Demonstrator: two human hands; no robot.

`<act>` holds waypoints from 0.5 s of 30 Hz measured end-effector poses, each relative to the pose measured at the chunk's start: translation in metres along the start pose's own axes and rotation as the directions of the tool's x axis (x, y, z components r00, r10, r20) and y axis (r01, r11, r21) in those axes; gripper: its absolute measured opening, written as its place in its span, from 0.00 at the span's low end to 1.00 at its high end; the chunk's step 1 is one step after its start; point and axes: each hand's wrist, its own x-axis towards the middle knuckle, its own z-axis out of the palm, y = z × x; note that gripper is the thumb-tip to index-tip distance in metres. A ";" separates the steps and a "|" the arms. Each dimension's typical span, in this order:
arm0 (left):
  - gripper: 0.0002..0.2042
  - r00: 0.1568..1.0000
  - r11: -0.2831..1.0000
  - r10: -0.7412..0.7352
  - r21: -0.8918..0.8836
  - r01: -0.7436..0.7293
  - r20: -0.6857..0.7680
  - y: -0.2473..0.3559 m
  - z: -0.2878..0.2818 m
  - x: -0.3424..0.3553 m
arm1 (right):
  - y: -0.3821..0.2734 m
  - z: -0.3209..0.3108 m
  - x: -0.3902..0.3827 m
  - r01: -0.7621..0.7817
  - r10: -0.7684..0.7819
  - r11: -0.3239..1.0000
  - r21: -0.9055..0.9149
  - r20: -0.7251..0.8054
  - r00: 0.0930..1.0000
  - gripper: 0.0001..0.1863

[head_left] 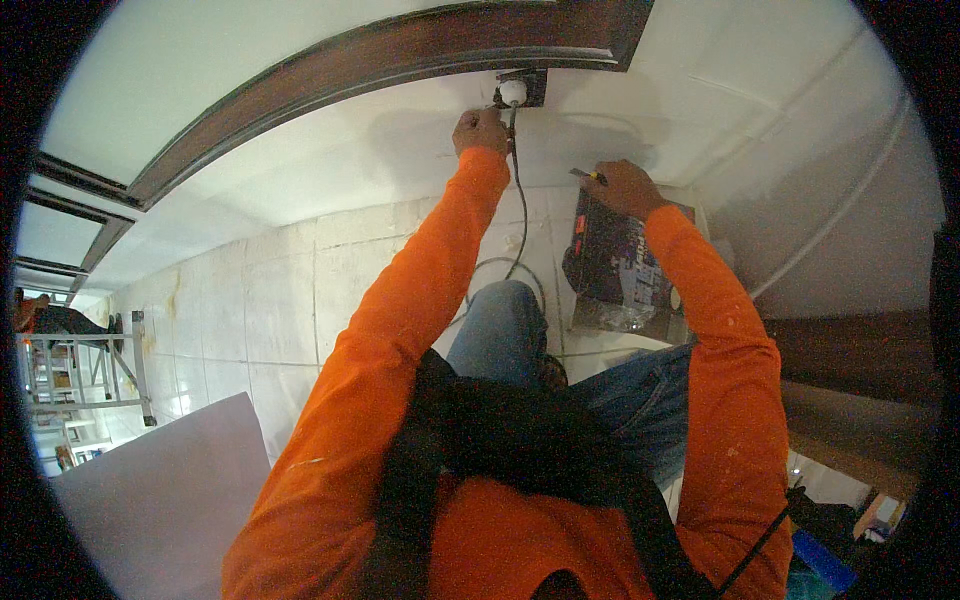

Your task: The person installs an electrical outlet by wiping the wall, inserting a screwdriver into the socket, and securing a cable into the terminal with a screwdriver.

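Observation:
My left hand is raised to the white wall, closed on a dark cable just below a small round white fitting set in a dark wall box. The cable hangs down from there toward my knee. My right hand is closed on a thin tool with a yellow band, held over a dark printed carton on the floor. Both arms are in orange sleeves.
A dark wooden door frame runs along the wall above the fitting. The floor is pale tile. A white board lies at lower left, a metal scaffold stands at far left, and dark wood steps are at right.

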 end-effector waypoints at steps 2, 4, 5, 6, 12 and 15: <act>0.10 0.998 0.992 -0.060 -0.111 0.062 0.016 0.001 0.002 -0.005 | 0.002 0.001 0.000 -0.003 0.003 1.000 0.003 0.018 1.000 0.23; 0.10 0.991 0.966 -0.121 -0.223 0.130 0.051 0.000 0.004 -0.008 | 0.008 0.004 0.000 0.013 -0.014 1.000 0.017 0.021 1.000 0.24; 0.10 0.987 0.946 -0.127 -0.286 0.149 0.095 -0.002 0.001 -0.010 | 0.012 0.006 0.000 0.010 -0.010 1.000 0.013 0.020 1.000 0.24; 0.11 0.983 0.923 -0.128 -0.347 0.166 0.130 -0.003 -0.004 -0.009 | 0.007 0.006 0.000 0.015 -0.015 1.000 0.020 0.018 1.000 0.24; 0.11 0.967 0.896 -0.102 -0.401 0.191 0.233 -0.012 -0.008 -0.002 | 0.014 0.013 0.001 0.066 -0.063 0.997 0.040 -0.069 0.996 0.25; 0.10 0.978 0.928 -0.028 -0.359 0.102 0.207 -0.017 -0.007 -0.006 | 0.017 0.012 -0.003 0.015 -0.014 0.999 0.050 -0.005 1.000 0.25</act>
